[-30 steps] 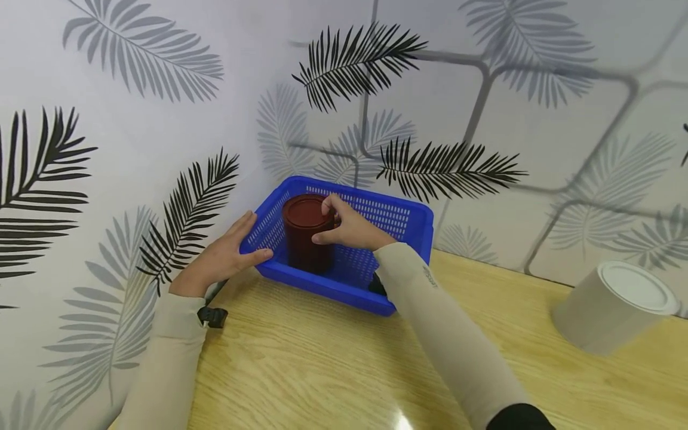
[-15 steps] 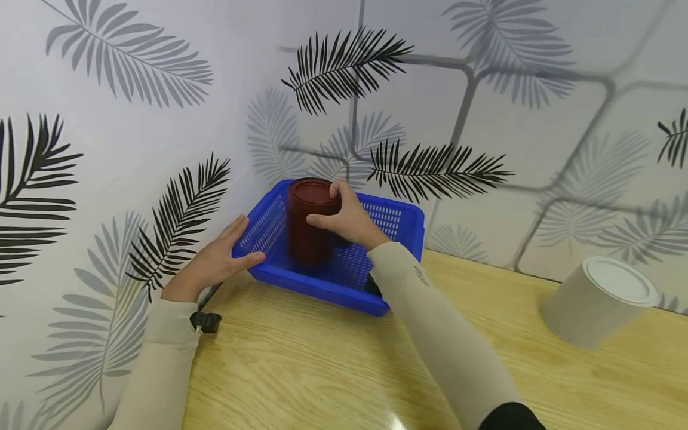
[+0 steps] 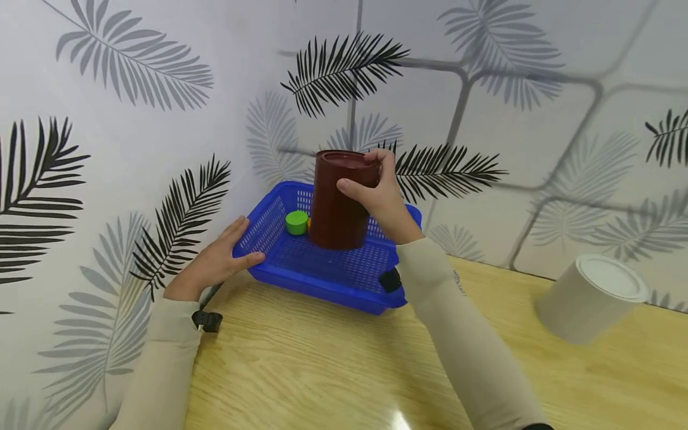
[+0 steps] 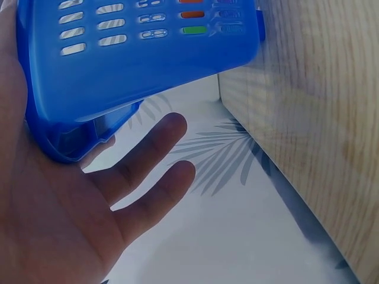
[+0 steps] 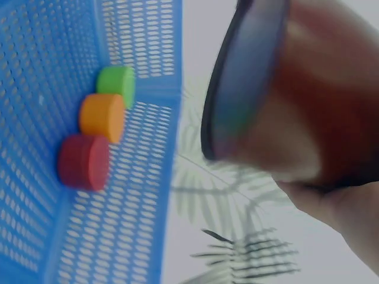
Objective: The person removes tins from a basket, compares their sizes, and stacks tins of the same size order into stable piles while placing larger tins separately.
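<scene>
A person's right hand [image 3: 383, 203] grips a dark red cylindrical canister [image 3: 340, 200] near its top, fingers and thumb curled around the rim, holding it upright and lifted above the floor of a blue perforated basket [image 3: 344, 280]. The basket sits at about 11 o'clock on a wooden table [image 3: 333, 370], pushed close to a corner of leaf-patterned wall. The left hand [image 3: 217, 260] rests against the basket's near left corner at 9 o'clock, fingers extended and fairly straight, thumb on the rim; the left wrist view shows the open palm [image 4: 53, 201] cupped under that corner. Inside the basket, beyond the canister at 12 o'clock, lie three small caps in a row: green [image 5: 116, 86], orange [image 5: 102, 117] and red [image 5: 84, 161]; the head view shows only the green one clearly. At 3 o'clock, well apart, a pale grey canister [image 3: 591, 306] with a white lid stands on the table. The likely risks: the smooth canister slipping from a grip set so high, or its base catching the basket's far wall and tipping the light basket.
</scene>
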The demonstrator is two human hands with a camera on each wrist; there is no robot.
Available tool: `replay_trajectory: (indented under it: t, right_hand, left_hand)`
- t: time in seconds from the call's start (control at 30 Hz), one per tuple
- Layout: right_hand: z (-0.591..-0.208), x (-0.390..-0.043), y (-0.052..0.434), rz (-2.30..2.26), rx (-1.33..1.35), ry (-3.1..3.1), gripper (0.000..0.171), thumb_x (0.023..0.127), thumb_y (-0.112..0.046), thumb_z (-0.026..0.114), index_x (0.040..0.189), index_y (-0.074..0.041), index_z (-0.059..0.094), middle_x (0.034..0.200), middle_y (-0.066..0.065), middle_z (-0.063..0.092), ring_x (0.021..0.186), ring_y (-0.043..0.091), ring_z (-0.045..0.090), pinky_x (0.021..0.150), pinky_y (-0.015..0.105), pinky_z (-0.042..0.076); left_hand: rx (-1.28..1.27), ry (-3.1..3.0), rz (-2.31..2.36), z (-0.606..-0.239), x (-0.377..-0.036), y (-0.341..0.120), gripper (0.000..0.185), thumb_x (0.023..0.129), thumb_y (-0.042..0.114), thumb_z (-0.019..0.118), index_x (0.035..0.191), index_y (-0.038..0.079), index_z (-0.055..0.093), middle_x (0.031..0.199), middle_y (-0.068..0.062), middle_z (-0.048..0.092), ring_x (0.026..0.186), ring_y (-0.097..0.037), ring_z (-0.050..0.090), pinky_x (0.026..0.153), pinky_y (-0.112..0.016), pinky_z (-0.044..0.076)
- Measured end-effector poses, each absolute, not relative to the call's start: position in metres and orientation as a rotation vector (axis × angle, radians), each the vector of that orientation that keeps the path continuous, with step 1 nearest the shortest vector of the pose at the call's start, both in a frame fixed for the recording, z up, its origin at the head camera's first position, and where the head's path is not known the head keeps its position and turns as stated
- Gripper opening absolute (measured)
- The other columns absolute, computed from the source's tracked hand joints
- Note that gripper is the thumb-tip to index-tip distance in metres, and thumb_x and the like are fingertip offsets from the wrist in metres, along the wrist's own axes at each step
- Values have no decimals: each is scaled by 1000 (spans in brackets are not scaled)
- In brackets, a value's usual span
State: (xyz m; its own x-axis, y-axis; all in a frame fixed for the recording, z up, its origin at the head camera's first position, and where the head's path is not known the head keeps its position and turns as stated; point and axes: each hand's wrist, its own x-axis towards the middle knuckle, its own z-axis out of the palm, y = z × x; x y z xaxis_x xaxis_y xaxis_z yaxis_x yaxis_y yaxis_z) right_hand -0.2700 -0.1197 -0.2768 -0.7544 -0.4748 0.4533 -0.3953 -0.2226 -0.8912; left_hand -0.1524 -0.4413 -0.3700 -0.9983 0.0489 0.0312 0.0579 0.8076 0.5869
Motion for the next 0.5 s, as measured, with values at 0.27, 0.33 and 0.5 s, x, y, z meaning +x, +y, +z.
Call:
replay_trajectory:
  t: [0.27,0.33,0.5]
  right_hand:
    - [-270,-258,-73,-2234,-1045,1849,87,82,-40,79,150,-21,28,140,15,43,122,35,51,92,47,51]
    - [-271,-256,-61,-2237,-1049,1855,84,84,-35,76,152,-21,28,142,15,42,123,35,50,92,47,52]
    - [-285,-252,-39,-2233,-1093,2042,80,84,-28,79,147,-18,31,140,12,47,124,32,51,93,49,51]
  left_hand:
    - [-99,-2974,-943,-372,-152,-440,102,95,60,60,163,8,4,169,-14,-2,151,-43,3,113,-69,13]
    - [-105,-2974,-944,-372,-153,-440,103,95,60,60,163,9,3,169,-14,-2,151,-43,3,113,-69,13]
    - [-106,-2975,-944,-373,-154,-441,103,95,61,60,163,10,2,169,-14,-3,151,-43,3,113,-69,13]
